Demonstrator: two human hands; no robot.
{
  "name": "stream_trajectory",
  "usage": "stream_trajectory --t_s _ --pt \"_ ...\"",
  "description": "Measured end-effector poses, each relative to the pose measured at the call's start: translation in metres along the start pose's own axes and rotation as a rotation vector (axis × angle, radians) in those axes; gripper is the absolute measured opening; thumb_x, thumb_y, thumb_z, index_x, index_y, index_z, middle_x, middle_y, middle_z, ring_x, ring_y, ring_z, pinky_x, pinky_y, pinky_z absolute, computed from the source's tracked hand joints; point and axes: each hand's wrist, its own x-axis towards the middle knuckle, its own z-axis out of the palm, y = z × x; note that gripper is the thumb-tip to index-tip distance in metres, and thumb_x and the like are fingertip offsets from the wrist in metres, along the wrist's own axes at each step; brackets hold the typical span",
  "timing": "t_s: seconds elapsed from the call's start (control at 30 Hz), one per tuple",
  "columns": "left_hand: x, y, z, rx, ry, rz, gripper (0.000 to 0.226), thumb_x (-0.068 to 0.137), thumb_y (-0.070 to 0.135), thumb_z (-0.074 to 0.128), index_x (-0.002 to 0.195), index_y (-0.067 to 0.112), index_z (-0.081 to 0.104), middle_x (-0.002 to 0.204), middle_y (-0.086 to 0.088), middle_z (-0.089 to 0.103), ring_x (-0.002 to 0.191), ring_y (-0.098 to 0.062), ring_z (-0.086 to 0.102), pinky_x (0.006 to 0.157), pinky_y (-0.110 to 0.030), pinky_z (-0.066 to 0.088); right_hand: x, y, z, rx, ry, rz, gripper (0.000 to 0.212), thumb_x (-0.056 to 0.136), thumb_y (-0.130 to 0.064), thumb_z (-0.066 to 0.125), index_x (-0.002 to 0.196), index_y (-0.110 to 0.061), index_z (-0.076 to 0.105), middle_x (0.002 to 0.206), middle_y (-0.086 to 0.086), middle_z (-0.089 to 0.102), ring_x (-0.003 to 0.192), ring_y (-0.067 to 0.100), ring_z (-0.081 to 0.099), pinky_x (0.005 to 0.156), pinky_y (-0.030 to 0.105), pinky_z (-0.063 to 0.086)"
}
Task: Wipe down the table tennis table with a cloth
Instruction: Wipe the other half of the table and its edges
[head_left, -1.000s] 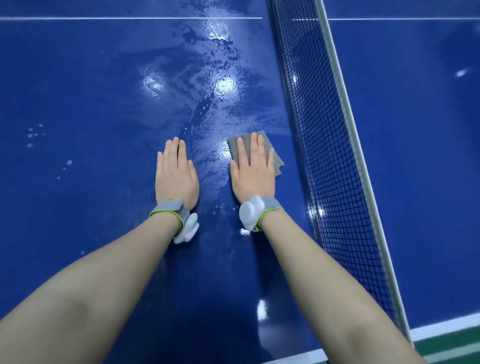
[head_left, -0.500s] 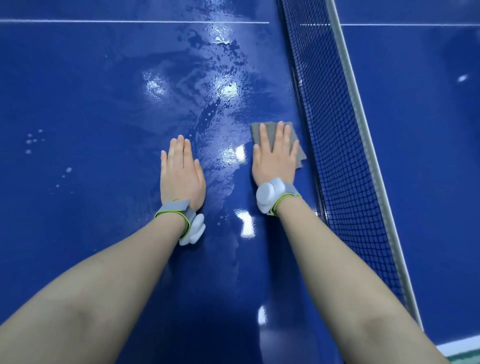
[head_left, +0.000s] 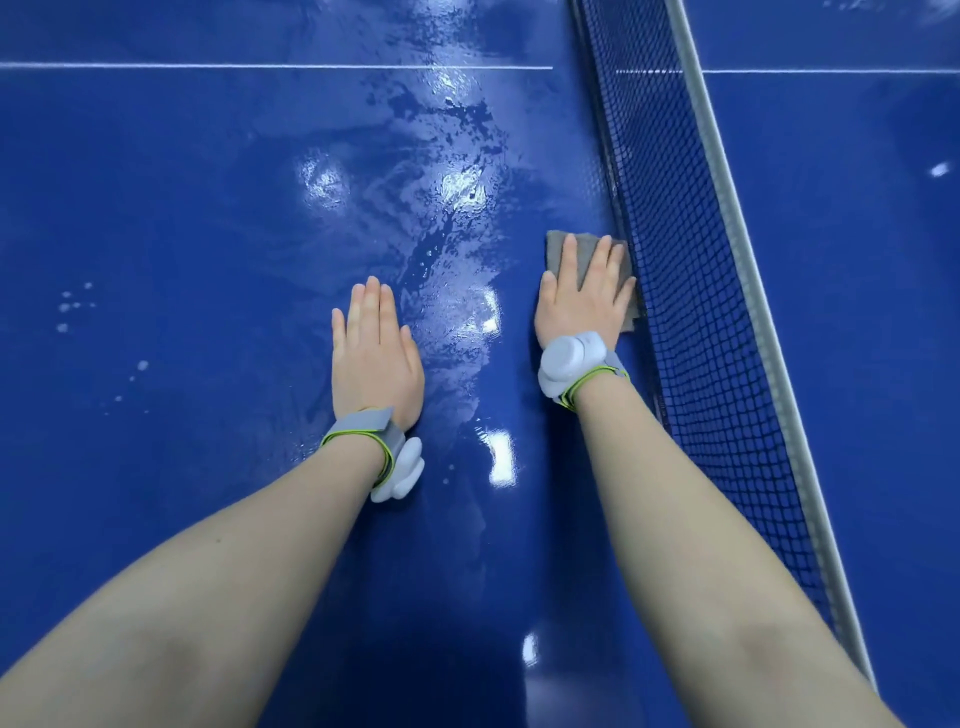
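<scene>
The blue table tennis table (head_left: 182, 208) fills the view, with a wet, shiny streak down its middle. A small grey cloth (head_left: 558, 249) lies flat on the table right beside the foot of the net. My right hand (head_left: 582, 304) presses flat on the cloth with straight fingers and covers most of it. My left hand (head_left: 374, 353) rests flat on the bare table, palm down, to the left of the wet streak.
The dark net (head_left: 691, 312) with its grey top band runs from the top centre to the lower right, just right of my right hand. A white line (head_left: 260, 66) crosses the far table. Small water drops (head_left: 72, 306) dot the left side.
My right hand has slid the cloth forward and to the right, up against the net. My left hand has stayed flat in about the same spot.
</scene>
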Motion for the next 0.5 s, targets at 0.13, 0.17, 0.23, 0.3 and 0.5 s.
stream_trajectory --t_s 0.13,0.17,0.23,0.3,0.5 --pt "0.003 0.001 0.0 -0.002 -0.003 -0.008 0.05 0.1 0.02 0.024 0.146 0.004 0.016 0.156 -0.007 0.012 0.144 -0.021 0.006 0.117 -0.037 0.0 -0.008 -0.031 0.001 -0.014 -0.008 -0.196 0.054 0.103 -0.037 0.02 0.152 -0.024 0.001 0.159 0.013 -0.007 0.146 0.027 -0.01 0.115 0.046 -0.008" --pt "0.005 0.001 0.001 0.0 -0.003 -0.008 0.05 0.1 0.02 0.024 0.146 0.004 0.016 0.156 -0.008 0.012 0.144 -0.021 0.007 0.117 -0.037 0.0 -0.01 -0.036 0.001 -0.016 -0.009 -0.258 0.054 0.103 -0.038 0.02 0.152 -0.024 0.002 0.159 0.013 -0.006 0.146 0.026 -0.009 0.115 0.046 -0.009" --pt "0.008 0.003 0.001 -0.001 -0.001 -0.009 0.05 0.1 0.02 0.024 0.146 0.004 0.016 0.156 -0.008 0.013 0.144 -0.021 0.007 0.117 -0.037 0.0 -0.01 -0.038 0.0 -0.015 -0.024 -0.353 0.054 0.103 -0.037 0.021 0.152 -0.022 0.004 0.159 0.013 -0.006 0.146 0.025 -0.009 0.115 0.044 -0.009" --pt "0.012 0.004 0.001 -0.008 0.005 -0.005 0.049 0.1 0.02 0.025 0.146 0.004 0.017 0.155 -0.008 0.014 0.144 -0.022 0.008 0.117 -0.037 0.001 -0.004 -0.029 -0.001 -0.038 -0.044 -0.425 0.053 0.104 -0.034 0.021 0.152 -0.022 0.004 0.159 0.011 -0.006 0.147 0.024 -0.009 0.115 0.043 -0.008" --pt "0.02 0.005 0.001 -0.001 0.0 0.007 0.05 0.1 0.021 0.024 0.146 0.004 0.016 0.156 -0.008 0.013 0.144 -0.022 0.007 0.117 -0.037 0.001 0.033 0.003 -0.013 0.067 0.018 -0.14 0.053 0.101 -0.025 0.03 0.151 -0.015 0.014 0.16 0.007 0.0 0.147 0.019 -0.004 0.117 0.04 -0.002"
